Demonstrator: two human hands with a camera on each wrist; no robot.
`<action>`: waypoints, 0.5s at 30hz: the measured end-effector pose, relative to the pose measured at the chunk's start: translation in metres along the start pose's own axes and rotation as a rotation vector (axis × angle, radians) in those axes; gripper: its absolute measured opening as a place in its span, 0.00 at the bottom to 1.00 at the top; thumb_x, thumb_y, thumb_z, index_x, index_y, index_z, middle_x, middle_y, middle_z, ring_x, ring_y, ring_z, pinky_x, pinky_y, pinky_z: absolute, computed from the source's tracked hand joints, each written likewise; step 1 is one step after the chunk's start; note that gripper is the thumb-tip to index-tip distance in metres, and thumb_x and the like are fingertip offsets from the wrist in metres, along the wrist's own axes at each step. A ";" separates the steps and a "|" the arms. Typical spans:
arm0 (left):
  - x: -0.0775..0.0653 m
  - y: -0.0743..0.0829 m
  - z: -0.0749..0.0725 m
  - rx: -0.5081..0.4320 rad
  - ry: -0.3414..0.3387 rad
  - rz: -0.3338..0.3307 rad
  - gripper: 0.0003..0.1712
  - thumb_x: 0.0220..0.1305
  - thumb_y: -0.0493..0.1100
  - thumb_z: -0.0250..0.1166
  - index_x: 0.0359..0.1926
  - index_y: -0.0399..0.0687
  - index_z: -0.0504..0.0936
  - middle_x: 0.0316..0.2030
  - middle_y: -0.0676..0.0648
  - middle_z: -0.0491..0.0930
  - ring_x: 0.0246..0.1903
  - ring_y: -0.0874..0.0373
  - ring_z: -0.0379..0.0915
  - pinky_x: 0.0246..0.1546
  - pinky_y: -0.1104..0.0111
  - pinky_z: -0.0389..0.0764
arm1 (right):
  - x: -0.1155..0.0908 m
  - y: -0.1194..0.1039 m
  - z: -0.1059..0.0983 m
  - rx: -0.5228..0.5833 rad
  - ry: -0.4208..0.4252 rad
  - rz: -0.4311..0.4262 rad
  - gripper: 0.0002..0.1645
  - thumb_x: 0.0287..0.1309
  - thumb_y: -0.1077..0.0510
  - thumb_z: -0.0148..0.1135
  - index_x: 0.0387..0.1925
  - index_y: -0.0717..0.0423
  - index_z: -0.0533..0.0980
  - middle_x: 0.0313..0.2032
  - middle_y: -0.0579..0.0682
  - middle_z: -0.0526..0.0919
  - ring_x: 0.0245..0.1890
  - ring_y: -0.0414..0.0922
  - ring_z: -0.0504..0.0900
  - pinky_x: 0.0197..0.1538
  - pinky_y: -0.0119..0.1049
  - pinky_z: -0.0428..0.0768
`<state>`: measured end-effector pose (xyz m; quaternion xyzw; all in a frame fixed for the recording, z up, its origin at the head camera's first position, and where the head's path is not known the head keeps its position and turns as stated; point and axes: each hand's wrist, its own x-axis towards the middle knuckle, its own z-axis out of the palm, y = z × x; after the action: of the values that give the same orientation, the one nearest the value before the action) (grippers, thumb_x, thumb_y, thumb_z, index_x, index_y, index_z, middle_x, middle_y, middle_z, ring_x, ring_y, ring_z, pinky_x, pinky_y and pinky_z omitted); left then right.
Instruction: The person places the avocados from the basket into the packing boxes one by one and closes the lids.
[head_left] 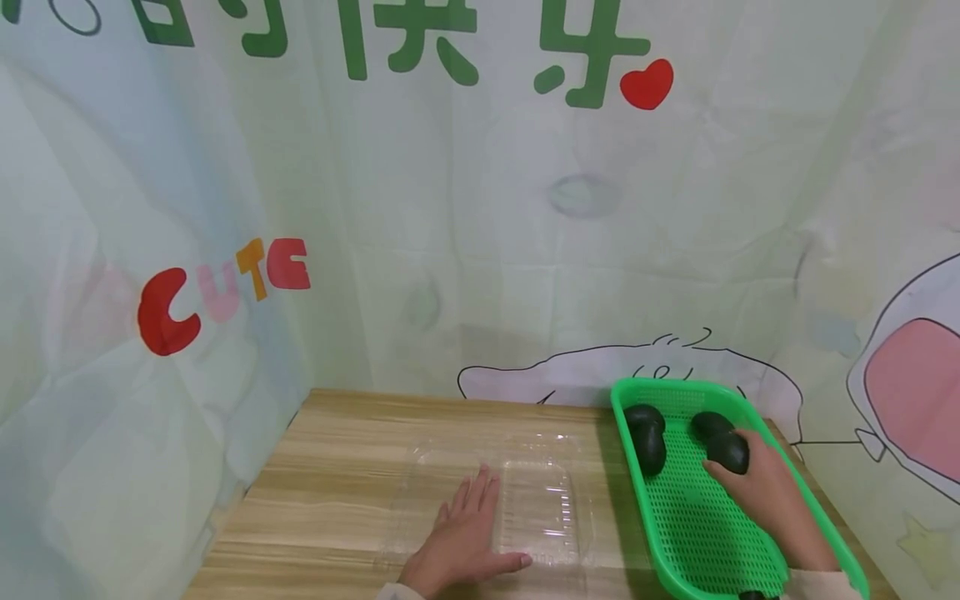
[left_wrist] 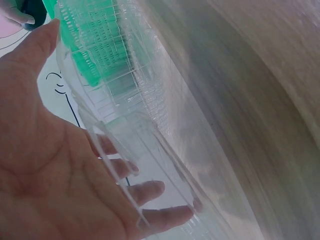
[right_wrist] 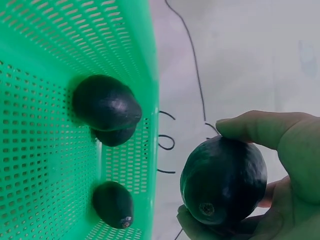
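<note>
My right hand [head_left: 767, 479] grips a dark, smooth avocado [right_wrist: 223, 180], thumb on one side and fingers on the other. In the head view it is over the far part of a green plastic basket [head_left: 651, 533]. Another avocado [head_left: 707, 425] lies just beyond the held one. Two more avocados [right_wrist: 106, 102] lie against each other at the basket's far left. My left hand [head_left: 467, 533] rests on a clear plastic clamshell box [head_left: 536, 500] that lies open on the table. Its fingers are extended and its thumb is spread out; in the left wrist view, fingers show through the plastic.
The wood-grain table [head_left: 330, 467] meets a printed cloth backdrop [head_left: 450, 208] at its far and left edges. The basket's raised rim stands to the right of the clamshell. A small dark thing [head_left: 752, 595] shows at the basket's near end.
</note>
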<state>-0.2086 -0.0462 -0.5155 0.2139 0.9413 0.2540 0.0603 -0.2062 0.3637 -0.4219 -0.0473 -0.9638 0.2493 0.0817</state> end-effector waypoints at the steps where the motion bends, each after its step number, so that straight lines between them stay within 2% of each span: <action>1: 0.000 0.000 0.000 0.000 -0.001 -0.001 0.70 0.51 0.77 0.68 0.80 0.42 0.48 0.80 0.36 0.44 0.76 0.30 0.45 0.64 0.28 0.57 | -0.002 -0.001 0.000 0.004 0.004 0.003 0.52 0.65 0.41 0.64 0.70 0.77 0.56 0.61 0.79 0.68 0.56 0.72 0.73 0.47 0.63 0.76; 10: 0.000 -0.001 0.001 0.016 -0.006 -0.006 0.70 0.51 0.77 0.67 0.80 0.42 0.48 0.80 0.37 0.44 0.76 0.32 0.45 0.65 0.28 0.56 | -0.016 -0.013 -0.003 0.011 -0.003 0.043 0.55 0.65 0.38 0.64 0.71 0.77 0.53 0.64 0.79 0.64 0.59 0.74 0.70 0.51 0.67 0.75; 15: 0.001 -0.002 0.002 0.016 -0.013 -0.007 0.70 0.51 0.78 0.67 0.80 0.41 0.48 0.80 0.37 0.43 0.76 0.32 0.45 0.65 0.28 0.56 | -0.021 -0.017 -0.005 0.037 -0.017 0.072 0.58 0.65 0.35 0.63 0.72 0.77 0.51 0.63 0.79 0.65 0.58 0.72 0.72 0.49 0.64 0.77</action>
<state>-0.2097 -0.0464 -0.5176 0.2129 0.9437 0.2448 0.0654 -0.1854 0.3482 -0.4123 -0.0784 -0.9574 0.2702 0.0654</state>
